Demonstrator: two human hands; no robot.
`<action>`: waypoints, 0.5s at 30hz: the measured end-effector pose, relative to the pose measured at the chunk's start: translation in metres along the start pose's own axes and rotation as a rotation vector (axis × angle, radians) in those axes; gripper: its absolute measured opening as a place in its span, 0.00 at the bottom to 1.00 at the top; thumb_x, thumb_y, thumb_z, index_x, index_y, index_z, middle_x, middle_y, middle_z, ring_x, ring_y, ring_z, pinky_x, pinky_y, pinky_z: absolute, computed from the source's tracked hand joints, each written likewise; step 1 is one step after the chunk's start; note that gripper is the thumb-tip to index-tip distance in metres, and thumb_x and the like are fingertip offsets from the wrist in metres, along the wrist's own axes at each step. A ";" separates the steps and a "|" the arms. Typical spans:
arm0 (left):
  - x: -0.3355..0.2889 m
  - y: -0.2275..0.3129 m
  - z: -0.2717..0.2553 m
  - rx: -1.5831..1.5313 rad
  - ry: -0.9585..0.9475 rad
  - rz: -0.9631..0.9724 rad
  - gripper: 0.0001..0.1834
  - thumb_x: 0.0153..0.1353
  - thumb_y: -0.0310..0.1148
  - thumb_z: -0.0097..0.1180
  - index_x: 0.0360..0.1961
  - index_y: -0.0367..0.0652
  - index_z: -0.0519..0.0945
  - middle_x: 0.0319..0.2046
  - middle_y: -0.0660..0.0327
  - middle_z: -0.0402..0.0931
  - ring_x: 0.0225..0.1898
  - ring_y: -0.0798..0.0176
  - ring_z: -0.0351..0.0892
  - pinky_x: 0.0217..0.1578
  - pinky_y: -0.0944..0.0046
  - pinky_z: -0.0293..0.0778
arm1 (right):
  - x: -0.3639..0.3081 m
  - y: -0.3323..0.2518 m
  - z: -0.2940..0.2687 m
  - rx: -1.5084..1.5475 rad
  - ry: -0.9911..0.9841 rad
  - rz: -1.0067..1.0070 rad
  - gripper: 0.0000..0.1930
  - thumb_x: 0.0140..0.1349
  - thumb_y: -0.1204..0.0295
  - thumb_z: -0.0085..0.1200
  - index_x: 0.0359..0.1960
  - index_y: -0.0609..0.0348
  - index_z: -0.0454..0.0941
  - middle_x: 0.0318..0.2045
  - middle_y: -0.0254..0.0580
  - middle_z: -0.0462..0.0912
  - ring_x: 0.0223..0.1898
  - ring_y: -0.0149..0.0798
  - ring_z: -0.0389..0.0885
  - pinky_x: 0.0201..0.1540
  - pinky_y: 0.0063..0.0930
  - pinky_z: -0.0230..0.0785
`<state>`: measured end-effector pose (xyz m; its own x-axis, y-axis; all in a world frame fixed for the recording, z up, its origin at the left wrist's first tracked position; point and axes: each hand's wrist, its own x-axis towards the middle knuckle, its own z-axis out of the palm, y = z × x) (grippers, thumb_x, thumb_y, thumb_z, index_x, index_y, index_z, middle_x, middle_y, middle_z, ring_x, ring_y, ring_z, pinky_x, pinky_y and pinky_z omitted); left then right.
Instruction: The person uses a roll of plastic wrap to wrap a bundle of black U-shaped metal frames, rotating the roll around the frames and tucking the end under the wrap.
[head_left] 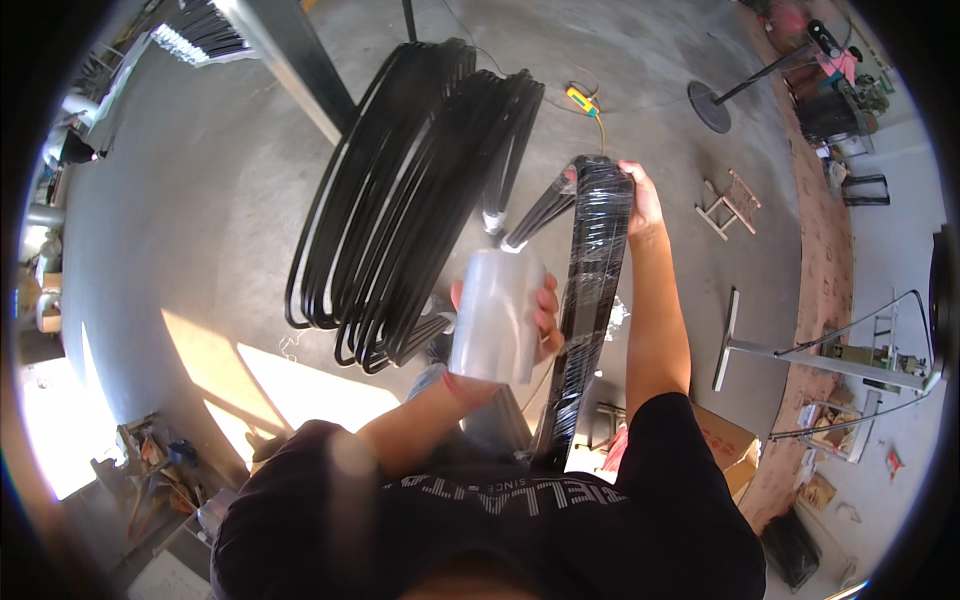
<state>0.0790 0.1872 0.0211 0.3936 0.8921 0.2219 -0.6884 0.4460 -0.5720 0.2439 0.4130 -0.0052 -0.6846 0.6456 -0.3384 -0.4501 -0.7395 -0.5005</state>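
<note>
My left hand (546, 315) is wrapped round a wide roll of clear stretch film (494, 320), its fingers showing on the right side and its thumb on the left. At the right, my right hand (645, 198) grips the upper end of a long bundle of black tubes (598, 270). Shiny film covers that bundle, which runs down toward my body. A thinner black length (545, 212) slants from the bundle's top toward the roll, with a white wrapped piece at its lower end. Left of the roll hang several long black loops (415, 200), close together.
A grey metal post (290, 65) rises beside the loops. On the concrete floor are a yellow-green tool (581, 100) with a cord, a small wooden stool (730, 205) and a round-based stand (709, 106). A cardboard box (725, 445) is near my right elbow; a metal frame (820, 362) stands right.
</note>
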 end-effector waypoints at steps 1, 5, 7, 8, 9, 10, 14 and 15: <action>-0.012 0.007 -0.001 0.116 0.056 -0.033 0.48 0.42 0.63 0.57 0.56 0.39 0.57 0.43 0.58 0.67 0.44 0.58 0.71 0.55 0.51 0.59 | -0.009 0.009 0.014 -0.016 0.026 -0.035 0.26 0.50 0.64 0.47 0.46 0.74 0.66 0.41 0.61 0.75 0.36 0.49 0.78 0.39 0.40 0.73; -0.044 0.020 0.001 0.534 0.277 0.018 0.48 0.46 0.67 0.45 0.58 0.37 0.57 0.54 0.51 0.61 0.53 0.53 0.64 0.58 0.50 0.54 | -0.042 0.060 0.038 -0.088 0.132 -0.237 0.26 0.52 0.64 0.50 0.49 0.71 0.65 0.44 0.55 0.74 0.41 0.44 0.76 0.42 0.33 0.71; -0.052 0.020 0.012 0.660 0.394 0.050 0.48 0.47 0.66 0.44 0.59 0.36 0.56 0.57 0.50 0.59 0.55 0.52 0.63 0.59 0.52 0.53 | -0.065 0.086 0.046 -0.129 0.173 -0.178 0.27 0.52 0.60 0.50 0.48 0.72 0.67 0.43 0.52 0.76 0.41 0.41 0.77 0.44 0.29 0.70; -0.059 0.023 0.013 0.716 0.407 0.048 0.49 0.46 0.65 0.46 0.58 0.36 0.57 0.58 0.49 0.56 0.58 0.52 0.59 0.59 0.52 0.53 | -0.080 0.101 0.040 -0.159 0.189 -0.111 0.27 0.51 0.58 0.51 0.45 0.72 0.69 0.40 0.52 0.77 0.40 0.41 0.77 0.43 0.28 0.69; -0.066 0.027 0.012 0.774 0.419 0.045 0.49 0.45 0.65 0.48 0.58 0.35 0.57 0.59 0.48 0.54 0.60 0.52 0.55 0.59 0.52 0.53 | -0.099 0.119 0.047 -0.268 0.241 -0.128 0.27 0.50 0.56 0.52 0.42 0.72 0.71 0.37 0.52 0.78 0.39 0.42 0.78 0.43 0.29 0.70; -0.071 0.031 0.013 0.827 0.434 0.026 0.50 0.43 0.65 0.50 0.58 0.35 0.58 0.61 0.47 0.51 0.62 0.52 0.52 0.60 0.52 0.52 | -0.120 0.137 0.049 -0.250 0.214 -0.173 0.26 0.52 0.60 0.53 0.43 0.74 0.68 0.36 0.57 0.78 0.37 0.46 0.79 0.40 0.34 0.72; -0.067 0.054 0.006 0.971 0.294 -0.093 0.46 0.48 0.59 0.48 0.60 0.35 0.54 0.60 0.47 0.52 0.62 0.52 0.53 0.58 0.54 0.57 | -0.172 0.193 0.083 -0.267 0.450 -0.034 0.25 0.52 0.58 0.55 0.41 0.71 0.67 0.25 0.54 0.78 0.27 0.45 0.80 0.32 0.33 0.74; -0.058 0.055 0.005 0.955 0.321 -0.094 0.45 0.49 0.58 0.47 0.60 0.35 0.54 0.60 0.47 0.53 0.61 0.52 0.54 0.58 0.54 0.57 | -0.170 0.196 0.085 -0.262 0.528 -0.037 0.23 0.52 0.58 0.55 0.38 0.69 0.68 0.22 0.52 0.78 0.23 0.43 0.79 0.27 0.31 0.73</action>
<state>0.0153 0.1603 -0.0190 0.5199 0.8514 -0.0695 -0.7904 0.5103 0.3390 0.2234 0.1422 0.0219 -0.2631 0.7271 -0.6341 -0.2656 -0.6864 -0.6769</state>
